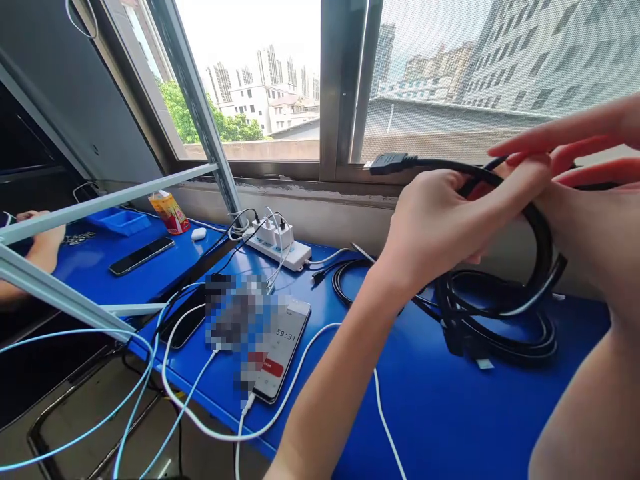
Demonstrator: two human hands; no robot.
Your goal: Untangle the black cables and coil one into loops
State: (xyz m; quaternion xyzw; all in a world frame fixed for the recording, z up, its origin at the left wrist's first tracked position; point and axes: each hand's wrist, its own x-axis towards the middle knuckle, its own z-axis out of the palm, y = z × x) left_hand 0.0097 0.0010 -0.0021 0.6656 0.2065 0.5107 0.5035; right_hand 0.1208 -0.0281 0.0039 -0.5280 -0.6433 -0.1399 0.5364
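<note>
Both hands are raised to the right of the power strip (287,252) and above the level of the desk (450,413), working one black cable (543,240). The left hand (440,227) is nearer the strip and is closed around the top of a loop. The cable's plug (387,163) sticks out of that fist, pointing level and back toward the strip's side. The right hand (595,213) is farther right. Its fingers (550,143) are stretched out long with the cable running between them, and I cannot tell whether they pinch it. From the hands the loop curves down and right, its plane roughly upright, to join more black coils lying flat on the desk right of the strip. The desk is blue and runs under a window (270,80) that looks out on tower blocks. In front of the strip lies a phone (280,347) on a white lead, showing a timer. Far left of the strip, another person's hand (40,233) rests on the desk.
</note>
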